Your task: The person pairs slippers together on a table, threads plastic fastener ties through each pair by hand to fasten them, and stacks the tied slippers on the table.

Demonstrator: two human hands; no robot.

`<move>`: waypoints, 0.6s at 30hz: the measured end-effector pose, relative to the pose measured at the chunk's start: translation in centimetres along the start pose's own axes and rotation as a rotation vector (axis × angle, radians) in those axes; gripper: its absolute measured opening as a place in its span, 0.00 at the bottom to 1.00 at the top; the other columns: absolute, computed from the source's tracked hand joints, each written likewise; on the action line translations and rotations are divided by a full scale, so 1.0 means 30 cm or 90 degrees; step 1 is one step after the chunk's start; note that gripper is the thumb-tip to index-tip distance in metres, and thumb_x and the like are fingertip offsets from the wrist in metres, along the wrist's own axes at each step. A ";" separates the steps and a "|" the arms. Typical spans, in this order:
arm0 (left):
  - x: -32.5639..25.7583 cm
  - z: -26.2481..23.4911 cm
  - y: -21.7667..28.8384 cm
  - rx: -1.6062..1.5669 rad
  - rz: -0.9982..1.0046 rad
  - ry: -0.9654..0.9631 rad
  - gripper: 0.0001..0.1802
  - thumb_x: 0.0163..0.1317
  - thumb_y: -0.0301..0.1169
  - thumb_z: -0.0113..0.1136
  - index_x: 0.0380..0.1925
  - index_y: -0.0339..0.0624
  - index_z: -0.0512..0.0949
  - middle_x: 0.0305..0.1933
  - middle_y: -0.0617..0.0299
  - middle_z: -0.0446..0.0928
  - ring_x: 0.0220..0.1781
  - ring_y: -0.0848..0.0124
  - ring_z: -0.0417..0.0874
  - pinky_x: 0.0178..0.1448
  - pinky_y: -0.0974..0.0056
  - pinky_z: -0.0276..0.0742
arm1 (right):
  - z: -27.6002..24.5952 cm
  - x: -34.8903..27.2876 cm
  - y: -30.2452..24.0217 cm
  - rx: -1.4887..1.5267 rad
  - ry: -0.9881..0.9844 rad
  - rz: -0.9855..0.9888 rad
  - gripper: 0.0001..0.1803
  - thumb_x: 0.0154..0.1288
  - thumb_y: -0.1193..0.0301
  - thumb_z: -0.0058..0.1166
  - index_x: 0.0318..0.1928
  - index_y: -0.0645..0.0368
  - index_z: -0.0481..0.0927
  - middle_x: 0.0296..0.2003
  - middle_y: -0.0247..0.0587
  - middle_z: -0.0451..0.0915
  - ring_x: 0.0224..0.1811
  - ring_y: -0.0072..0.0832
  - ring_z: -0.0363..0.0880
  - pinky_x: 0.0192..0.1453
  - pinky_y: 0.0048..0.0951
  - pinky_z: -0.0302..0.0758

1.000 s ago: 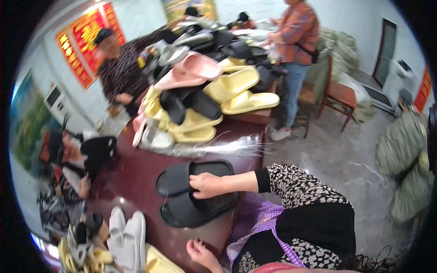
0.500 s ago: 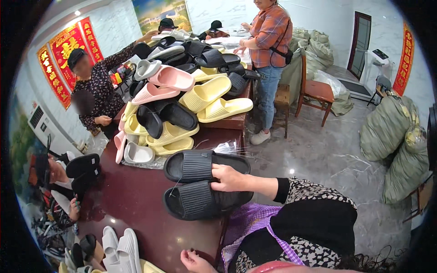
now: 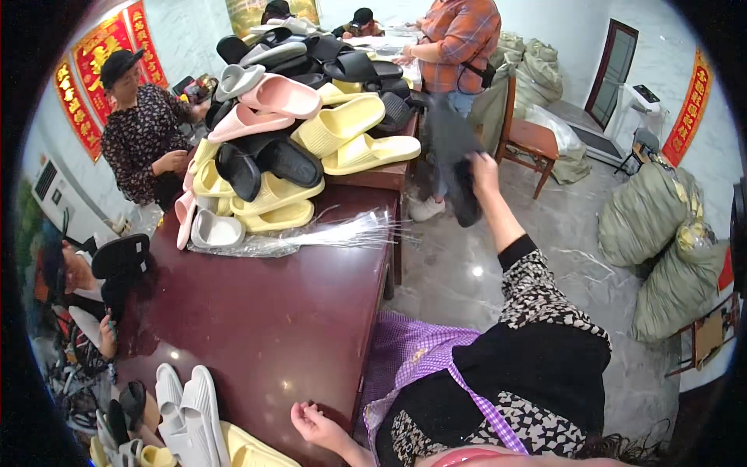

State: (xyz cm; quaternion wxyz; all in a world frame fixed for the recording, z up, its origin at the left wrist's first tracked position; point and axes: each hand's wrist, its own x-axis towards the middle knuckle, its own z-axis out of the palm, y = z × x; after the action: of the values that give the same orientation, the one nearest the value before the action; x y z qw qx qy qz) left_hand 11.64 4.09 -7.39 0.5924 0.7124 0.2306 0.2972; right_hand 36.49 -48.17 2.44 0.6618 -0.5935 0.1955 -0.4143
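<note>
My right hand is shut on black slippers, raised past the table's right edge near the standing person in an orange checked shirt. Motion blurs them, so I cannot tell whether both slippers of the pair are there. By the near table edge, my left hand is empty, its fingers loosely curled. Grey slippers and a yellow slipper lie close to it. Farther off is a heaped pile of slippers, among them a pink slipper and a yellow slipper.
White plastic ties lie on the dark red table before the pile. A person in a flowered top stands left; another sits nearer. At right are a wooden chair and bulging sacks.
My right hand has swung the black slippers from over the table away to the far right. The left hand stays low by the table edge. The view has shifted slightly.
</note>
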 end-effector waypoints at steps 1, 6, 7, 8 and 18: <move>-0.004 0.009 -0.006 0.003 -0.003 -0.004 0.13 0.67 0.27 0.48 0.50 0.34 0.71 0.41 0.57 0.76 0.37 0.71 0.76 0.40 0.70 0.72 | -0.098 0.056 0.121 0.131 0.030 0.114 0.09 0.56 0.73 0.52 0.33 0.67 0.78 0.26 0.40 0.77 0.26 0.31 0.73 0.32 0.34 0.69; -0.011 0.018 0.060 0.049 -0.049 -0.023 0.14 0.67 0.27 0.49 0.50 0.33 0.71 0.42 0.57 0.76 0.38 0.70 0.77 0.42 0.70 0.73 | -0.538 -0.056 0.630 -0.048 0.191 0.403 0.07 0.55 0.71 0.53 0.31 0.62 0.77 0.21 0.37 0.72 0.22 0.27 0.67 0.25 0.31 0.63; -0.009 0.037 0.064 0.031 -0.034 -0.026 0.14 0.67 0.27 0.49 0.50 0.33 0.71 0.42 0.57 0.76 0.38 0.71 0.77 0.42 0.70 0.73 | -0.621 -0.111 0.693 -0.150 0.192 0.439 0.09 0.53 0.70 0.55 0.33 0.63 0.77 0.21 0.38 0.72 0.24 0.28 0.68 0.27 0.33 0.65; -0.007 0.031 0.063 0.016 -0.016 -0.026 0.14 0.67 0.27 0.49 0.50 0.33 0.71 0.42 0.57 0.76 0.38 0.71 0.77 0.43 0.70 0.73 | -0.685 -0.178 0.756 -0.165 0.195 0.464 0.09 0.53 0.70 0.55 0.33 0.63 0.77 0.21 0.38 0.72 0.24 0.28 0.68 0.27 0.33 0.65; 0.016 0.030 -0.003 0.048 0.020 0.008 0.12 0.66 0.24 0.49 0.48 0.31 0.71 0.40 0.54 0.76 0.37 0.69 0.78 0.42 0.69 0.76 | -0.340 0.091 0.398 -0.057 0.109 0.369 0.12 0.55 0.63 0.54 0.29 0.60 0.77 0.20 0.36 0.69 0.23 0.29 0.66 0.25 0.33 0.61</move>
State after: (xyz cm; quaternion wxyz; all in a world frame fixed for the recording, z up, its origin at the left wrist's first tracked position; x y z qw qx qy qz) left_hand 12.61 3.80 -7.53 0.5589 0.7361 0.2338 0.3019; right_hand 34.19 -57.22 -10.46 0.7068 -0.5043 0.4296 -0.2479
